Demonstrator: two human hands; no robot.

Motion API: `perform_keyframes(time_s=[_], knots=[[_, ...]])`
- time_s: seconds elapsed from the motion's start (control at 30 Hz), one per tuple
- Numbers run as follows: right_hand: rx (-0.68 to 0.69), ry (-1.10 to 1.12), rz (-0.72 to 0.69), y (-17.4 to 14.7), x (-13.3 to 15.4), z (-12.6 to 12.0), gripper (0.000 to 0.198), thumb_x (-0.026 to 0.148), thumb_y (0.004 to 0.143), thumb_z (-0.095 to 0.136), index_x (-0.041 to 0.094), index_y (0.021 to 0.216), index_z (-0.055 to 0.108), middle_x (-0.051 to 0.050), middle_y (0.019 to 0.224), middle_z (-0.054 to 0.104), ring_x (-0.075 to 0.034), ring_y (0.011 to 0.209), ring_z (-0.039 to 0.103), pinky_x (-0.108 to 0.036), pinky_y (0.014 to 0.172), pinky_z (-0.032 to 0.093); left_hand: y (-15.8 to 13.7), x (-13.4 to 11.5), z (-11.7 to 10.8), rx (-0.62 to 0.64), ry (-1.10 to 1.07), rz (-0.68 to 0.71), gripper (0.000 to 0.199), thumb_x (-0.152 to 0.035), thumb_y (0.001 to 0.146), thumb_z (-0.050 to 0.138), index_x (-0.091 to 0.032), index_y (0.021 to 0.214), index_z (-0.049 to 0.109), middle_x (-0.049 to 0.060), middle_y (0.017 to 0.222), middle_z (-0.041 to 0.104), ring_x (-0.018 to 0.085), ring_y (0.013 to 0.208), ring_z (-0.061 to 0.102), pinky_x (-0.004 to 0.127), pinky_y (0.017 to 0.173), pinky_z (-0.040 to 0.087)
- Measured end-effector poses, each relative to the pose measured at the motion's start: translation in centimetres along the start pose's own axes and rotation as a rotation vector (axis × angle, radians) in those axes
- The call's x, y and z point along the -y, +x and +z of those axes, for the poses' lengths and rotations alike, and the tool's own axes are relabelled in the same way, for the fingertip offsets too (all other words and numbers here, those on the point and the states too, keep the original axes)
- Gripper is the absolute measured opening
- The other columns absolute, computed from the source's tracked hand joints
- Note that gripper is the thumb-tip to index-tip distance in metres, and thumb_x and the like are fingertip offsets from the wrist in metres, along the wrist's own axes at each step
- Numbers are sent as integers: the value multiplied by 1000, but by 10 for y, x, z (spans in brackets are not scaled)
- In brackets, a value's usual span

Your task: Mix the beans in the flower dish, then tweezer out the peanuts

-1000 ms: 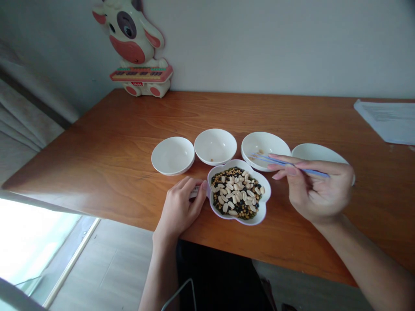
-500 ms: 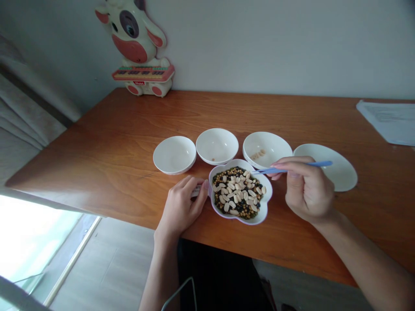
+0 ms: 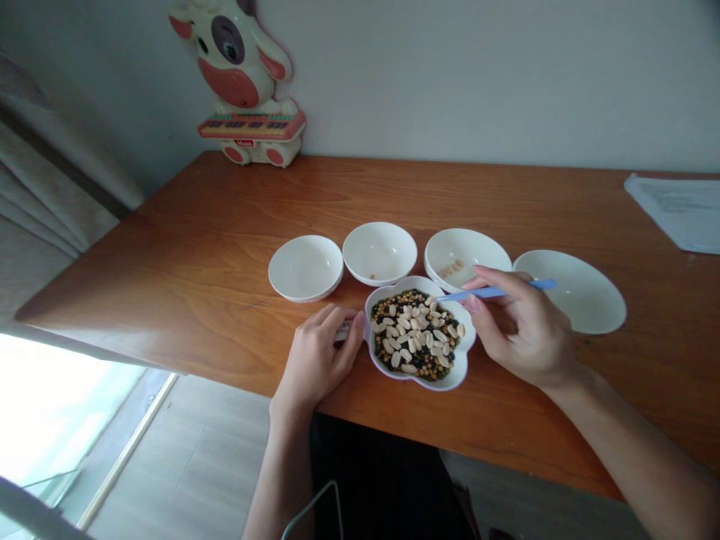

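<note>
Blue tweezers [image 3: 478, 293] sit pinched in right hand [image 3: 526, 322], tips [image 3: 442, 299] at peanuts [image 3: 413, 324]; left hand [image 3: 322, 346] pinches handle [image 3: 341, 331] of lobed bowl [image 3: 463, 358].

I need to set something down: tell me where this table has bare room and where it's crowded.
Bare: the table left of the leftmost bowl, and the strip behind the row of bowls, between the cow toy and the paper. Crowded: the front middle, where the left hand, flower-shaped dish and right hand with its blue utensil cluster near that row.
</note>
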State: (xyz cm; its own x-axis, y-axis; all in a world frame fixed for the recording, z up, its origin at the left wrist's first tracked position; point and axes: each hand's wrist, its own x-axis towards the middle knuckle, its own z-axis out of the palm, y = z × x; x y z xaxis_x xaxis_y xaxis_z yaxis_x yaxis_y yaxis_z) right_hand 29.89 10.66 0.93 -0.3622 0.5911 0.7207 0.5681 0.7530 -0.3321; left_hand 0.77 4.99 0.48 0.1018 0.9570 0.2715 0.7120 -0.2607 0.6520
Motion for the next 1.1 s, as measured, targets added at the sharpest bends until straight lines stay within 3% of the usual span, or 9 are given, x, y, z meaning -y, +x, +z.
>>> perform_keyframes(time_s=[0.2,0.37,0.6,1.1], knots=[[60,-121,-128,5,-2,-2,66,7,90,75,19,151,53,-7,110,80,-19,96,78,-31,91,66,0,1,0,4,-6,4,24,-33,109,54,-21,96,69,3,86,73,17,78,69,27,72,49],[69,-143,-158,6,-2,-2,59,6,90,76,15,145,57,-9,110,80,-18,94,78,-29,87,65,-1,1,0,4,3,7,23,-32,109,54,-20,96,69,2,85,72,17,78,69,27,72,49],[142,-213,-273,6,-2,-6,55,4,87,77,11,139,59,-13,116,79,-20,100,78,-32,95,64,0,1,0,0,2,11,23,-32,109,55,-20,95,68,2,84,72,17,76,68,27,71,48],[141,-189,-272,7,-6,-7,62,8,90,75,21,147,54,-9,113,80,-22,93,78,-37,83,67,0,0,0,-1,5,-4,22,-32,109,55,-21,95,69,3,86,73,17,78,70,28,71,50]])
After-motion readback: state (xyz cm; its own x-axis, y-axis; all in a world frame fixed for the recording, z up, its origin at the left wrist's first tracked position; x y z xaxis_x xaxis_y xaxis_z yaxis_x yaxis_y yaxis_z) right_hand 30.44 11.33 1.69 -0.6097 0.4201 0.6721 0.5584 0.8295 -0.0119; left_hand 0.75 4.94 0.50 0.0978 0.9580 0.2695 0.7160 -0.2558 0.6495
